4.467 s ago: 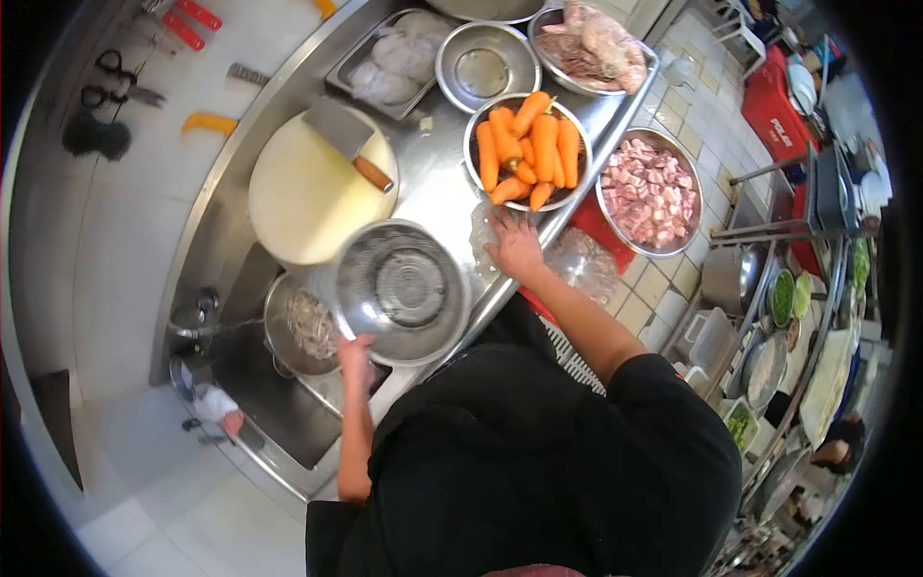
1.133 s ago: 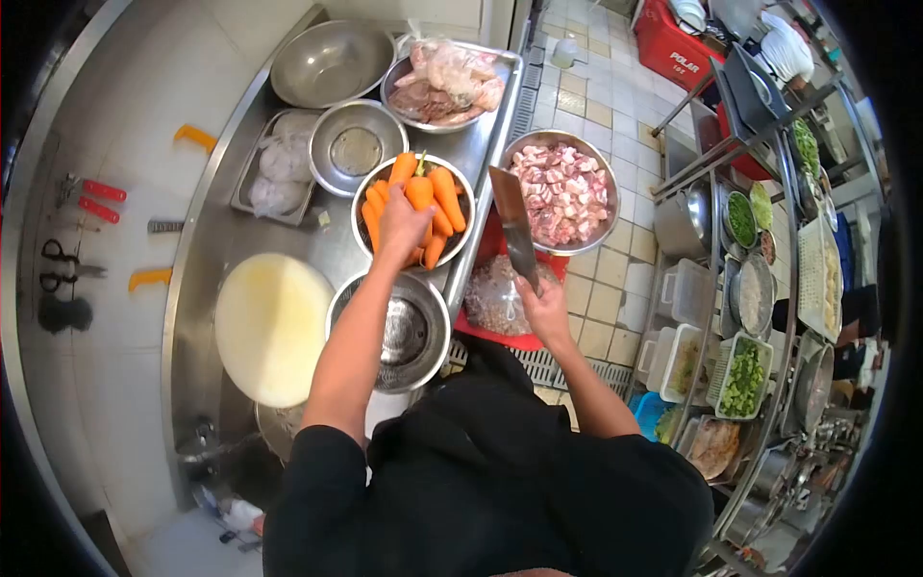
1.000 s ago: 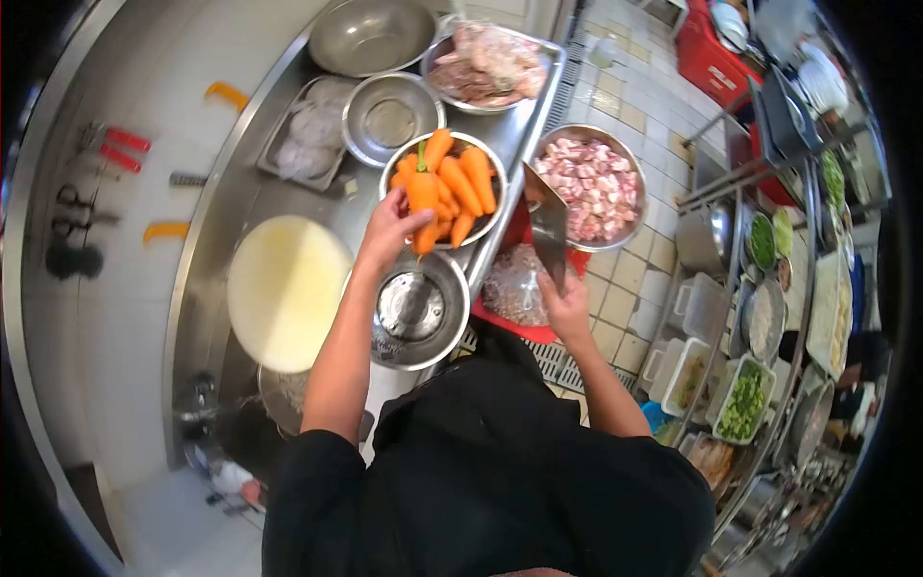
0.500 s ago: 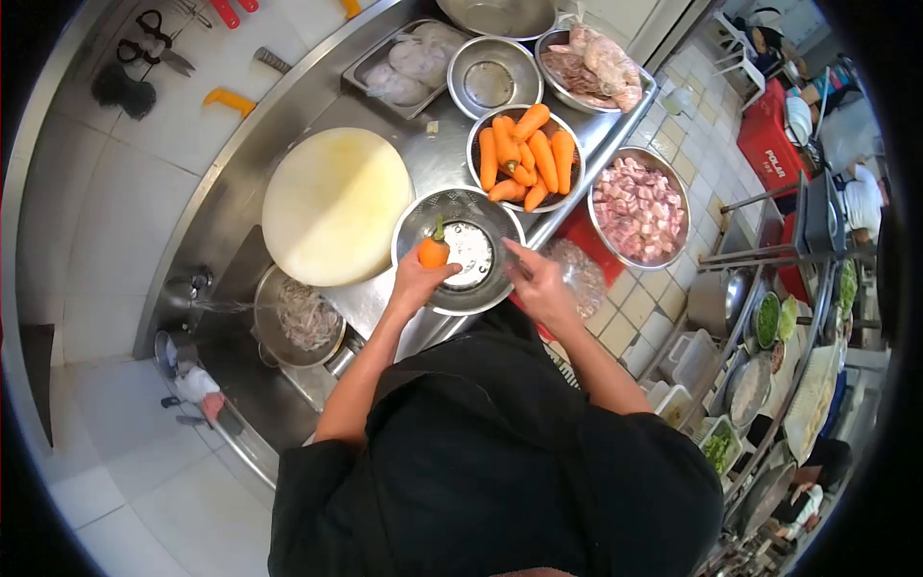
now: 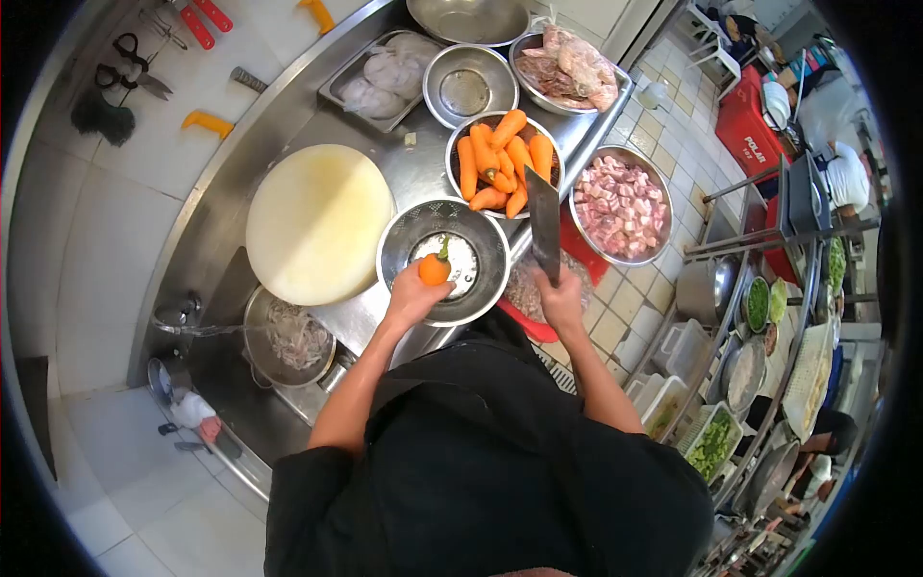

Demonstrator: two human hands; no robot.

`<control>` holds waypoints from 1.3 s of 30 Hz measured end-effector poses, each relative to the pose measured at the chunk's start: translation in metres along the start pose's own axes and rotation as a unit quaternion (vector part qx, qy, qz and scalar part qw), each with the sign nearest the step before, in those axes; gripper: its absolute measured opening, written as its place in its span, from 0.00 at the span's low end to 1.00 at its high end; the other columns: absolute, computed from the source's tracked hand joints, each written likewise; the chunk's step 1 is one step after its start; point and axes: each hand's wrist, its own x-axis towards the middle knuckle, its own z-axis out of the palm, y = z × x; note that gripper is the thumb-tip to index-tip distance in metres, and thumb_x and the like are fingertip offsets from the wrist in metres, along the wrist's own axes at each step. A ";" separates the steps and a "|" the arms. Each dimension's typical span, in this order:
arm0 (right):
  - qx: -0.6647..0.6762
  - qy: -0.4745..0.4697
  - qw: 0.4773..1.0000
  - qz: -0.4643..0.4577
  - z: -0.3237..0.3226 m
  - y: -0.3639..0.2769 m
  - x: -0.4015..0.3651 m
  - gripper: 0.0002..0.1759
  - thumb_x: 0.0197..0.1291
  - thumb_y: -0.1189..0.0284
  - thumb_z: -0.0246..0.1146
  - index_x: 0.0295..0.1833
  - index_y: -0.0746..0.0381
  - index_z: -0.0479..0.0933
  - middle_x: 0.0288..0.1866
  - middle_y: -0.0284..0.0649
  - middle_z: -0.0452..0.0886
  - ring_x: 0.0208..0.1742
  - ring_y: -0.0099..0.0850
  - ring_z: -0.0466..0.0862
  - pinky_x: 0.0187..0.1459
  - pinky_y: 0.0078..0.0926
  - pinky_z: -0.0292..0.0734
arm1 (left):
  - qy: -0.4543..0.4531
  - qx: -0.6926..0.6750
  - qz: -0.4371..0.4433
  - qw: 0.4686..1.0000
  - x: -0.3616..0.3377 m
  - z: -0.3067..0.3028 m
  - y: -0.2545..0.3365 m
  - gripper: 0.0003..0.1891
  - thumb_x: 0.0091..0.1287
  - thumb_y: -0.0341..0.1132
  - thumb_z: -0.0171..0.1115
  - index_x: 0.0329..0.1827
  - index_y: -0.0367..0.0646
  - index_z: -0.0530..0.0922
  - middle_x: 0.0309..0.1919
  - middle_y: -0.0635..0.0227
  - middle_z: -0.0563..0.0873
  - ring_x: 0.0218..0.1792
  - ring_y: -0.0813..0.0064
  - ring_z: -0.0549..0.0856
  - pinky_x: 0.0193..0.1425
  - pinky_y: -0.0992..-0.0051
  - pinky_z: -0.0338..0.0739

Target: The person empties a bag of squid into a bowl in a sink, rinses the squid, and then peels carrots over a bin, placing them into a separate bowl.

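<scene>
Over the perforated steel colander (image 5: 492, 258), our left hand (image 5: 411, 297) has its fingers closed around one uncut, green-topped orange carrot (image 5: 434, 270); right of it, our right hand's (image 5: 563, 301) fingers grip a broad steel cleaver (image 5: 545, 227), whole carrots (image 5: 483, 152) beyond.

Kitchen — sink (image 5: 228, 361), cleaver (image 5: 544, 223), carrots (image 5: 482, 154)

Large round cutting board (image 5: 320, 225), left of centre: pale, smooth, apparently plastic, with a soft sheen. Perforated round bowl (image 5: 396, 241), centre: bright, reflective metal. Broad rectangular cleaver blade (image 5: 544, 223): smooth, grey metal. Long sink counter (image 5: 420, 169): glossy metal. Short-sleeved black garment (image 5: 481, 462), lower centre: matt cloth.
</scene>
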 end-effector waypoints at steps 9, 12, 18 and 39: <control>-0.047 -0.019 0.993 -0.107 0.005 -0.001 0.033 0.19 0.59 0.75 0.62 0.57 0.63 0.79 0.25 0.46 0.81 0.23 0.31 0.79 0.30 0.31 0.74 | -0.013 0.009 0.031 0.999 0.027 0.025 0.040 0.26 0.52 0.40 0.75 0.52 0.35 0.79 0.40 0.54 0.87 0.42 0.65 0.87 0.50 0.68 0.79; -0.114 -0.041 0.983 -0.136 0.004 -0.020 0.038 0.24 0.53 0.75 0.62 0.59 0.59 0.80 0.28 0.52 0.82 0.28 0.45 0.85 0.34 0.39 0.79 | -0.002 0.001 0.033 0.999 0.038 0.035 0.027 0.27 0.53 0.40 0.75 0.54 0.37 0.79 0.41 0.57 0.88 0.43 0.65 0.87 0.51 0.68 0.79; -0.231 -0.085 0.949 -0.196 -0.006 -0.048 0.042 0.30 0.45 0.77 0.62 0.59 0.52 0.80 0.34 0.51 0.85 0.35 0.49 0.86 0.38 0.44 0.81 | 0.066 0.129 0.258 0.955 0.067 0.056 -0.017 0.19 0.55 0.35 0.73 0.49 0.40 0.83 0.41 0.61 0.88 0.44 0.67 0.87 0.52 0.70 0.80; -0.191 -0.619 0.577 -0.497 0.194 -0.102 -0.138 0.23 0.52 0.76 0.64 0.56 0.56 0.81 0.27 0.54 0.83 0.29 0.49 0.85 0.33 0.44 0.80 | 0.596 -0.415 -0.225 0.649 -0.355 0.078 -0.120 0.19 0.56 0.39 0.75 0.45 0.38 0.81 0.34 0.66 0.85 0.29 0.79 0.82 0.34 0.78 0.78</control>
